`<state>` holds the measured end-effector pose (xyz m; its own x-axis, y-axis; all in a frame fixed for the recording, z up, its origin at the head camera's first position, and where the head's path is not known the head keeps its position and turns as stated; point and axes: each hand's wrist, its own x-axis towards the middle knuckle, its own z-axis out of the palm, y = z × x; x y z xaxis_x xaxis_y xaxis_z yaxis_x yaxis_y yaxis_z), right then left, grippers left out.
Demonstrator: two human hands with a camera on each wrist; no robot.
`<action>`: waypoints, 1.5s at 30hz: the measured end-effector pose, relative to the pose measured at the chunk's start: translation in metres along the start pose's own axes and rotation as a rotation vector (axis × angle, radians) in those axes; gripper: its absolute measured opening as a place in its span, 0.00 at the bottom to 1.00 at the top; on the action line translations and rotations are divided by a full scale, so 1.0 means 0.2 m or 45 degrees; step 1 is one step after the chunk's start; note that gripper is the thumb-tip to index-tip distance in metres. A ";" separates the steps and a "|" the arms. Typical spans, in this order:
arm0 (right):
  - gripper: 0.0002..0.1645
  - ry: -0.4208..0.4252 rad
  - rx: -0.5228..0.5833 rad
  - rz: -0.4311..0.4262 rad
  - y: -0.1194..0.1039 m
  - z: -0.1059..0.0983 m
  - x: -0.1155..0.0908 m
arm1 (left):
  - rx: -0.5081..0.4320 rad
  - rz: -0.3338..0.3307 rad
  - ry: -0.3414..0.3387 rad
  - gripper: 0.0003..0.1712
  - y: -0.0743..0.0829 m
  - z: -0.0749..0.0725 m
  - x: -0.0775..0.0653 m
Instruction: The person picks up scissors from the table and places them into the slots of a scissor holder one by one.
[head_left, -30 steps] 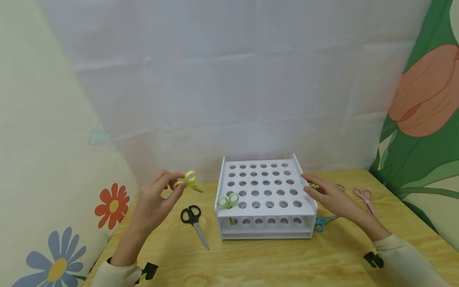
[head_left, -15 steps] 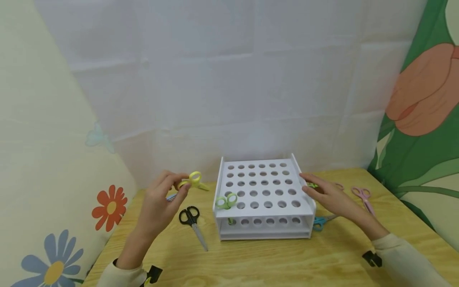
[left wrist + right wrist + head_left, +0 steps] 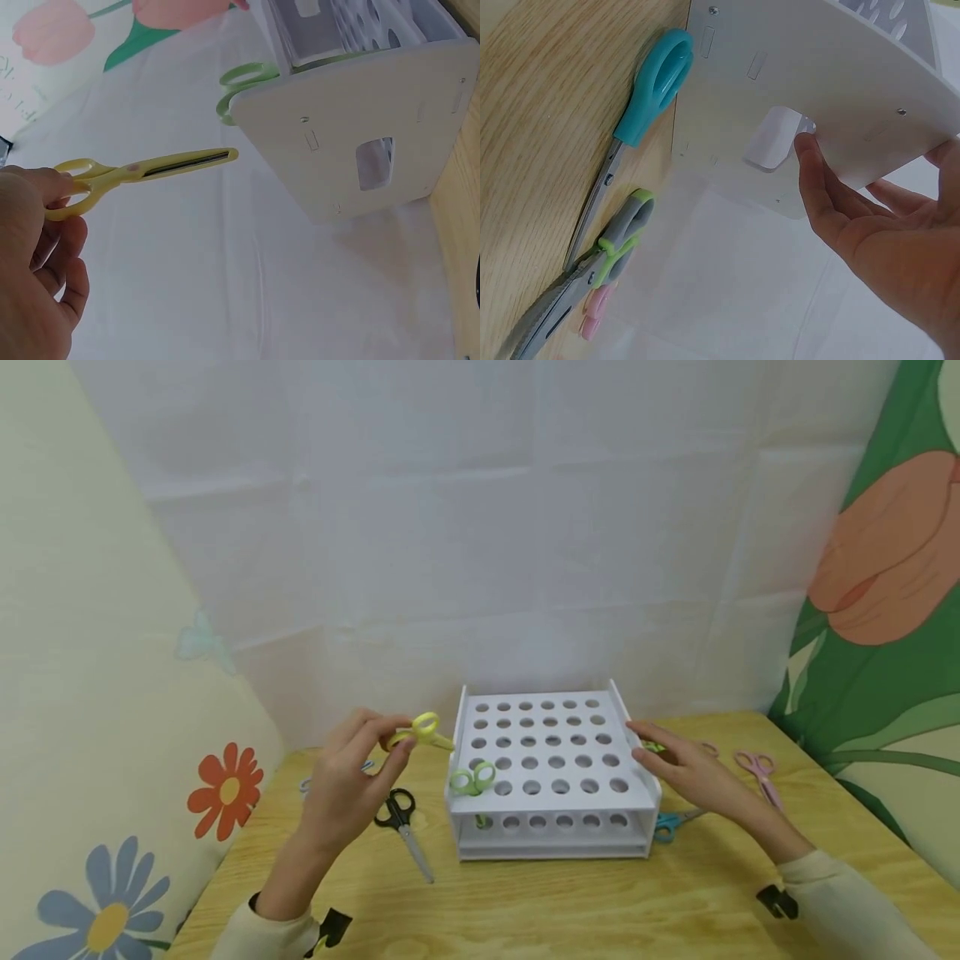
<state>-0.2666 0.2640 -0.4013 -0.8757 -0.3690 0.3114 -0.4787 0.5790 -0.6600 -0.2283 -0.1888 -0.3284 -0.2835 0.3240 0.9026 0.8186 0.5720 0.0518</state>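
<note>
In my left hand (image 3: 348, 777), thumb and fingers pinch a pair of yellow scissors (image 3: 150, 170) by the handle loops. Their closed, yellow-covered blades point right, the tip close to the left side of a white rack (image 3: 517, 797) with rows of round holes. Green scissors (image 3: 473, 779) stand upright in a front-left hole of that rack, loops above its top shelf. Against the rack's right side panel rests my right hand (image 3: 693, 772), one fingertip by the panel's cutout (image 3: 774, 140) in the right wrist view.
Black-handled scissors (image 3: 405, 827) lie left of the rack. Light-blue scissors (image 3: 367, 766) are mostly hidden behind my left hand. Right of the rack lie teal scissors (image 3: 656, 82), green-and-grey scissors (image 3: 615, 240) and pink scissors (image 3: 759, 768). A white cloth (image 3: 420, 568) hangs behind the wooden table.
My left hand has carried the yellow scissors to the right, up to the rack's left side. The right hand stays at the rack's right panel.
</note>
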 end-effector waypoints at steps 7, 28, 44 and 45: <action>0.33 -0.019 0.043 -0.025 -0.03 0.03 0.01 | -0.045 0.017 -0.038 0.15 -0.01 0.06 -0.02; 0.33 -0.019 0.050 -0.003 -0.02 0.04 0.01 | -0.187 -0.056 -0.150 0.13 -0.09 0.20 -0.06; 0.33 0.005 0.018 0.009 -0.01 0.01 0.00 | -0.098 -0.100 -0.098 0.11 -0.09 0.25 -0.06; 0.33 0.008 0.012 0.010 -0.01 0.01 0.00 | -0.086 -0.100 -0.096 0.11 -0.09 0.25 -0.05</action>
<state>-0.2649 0.2619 -0.4004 -0.8797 -0.3603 0.3104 -0.4714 0.5750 -0.6687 -0.2650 -0.1644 -0.3606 -0.3830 0.3374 0.8599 0.8233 0.5468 0.1521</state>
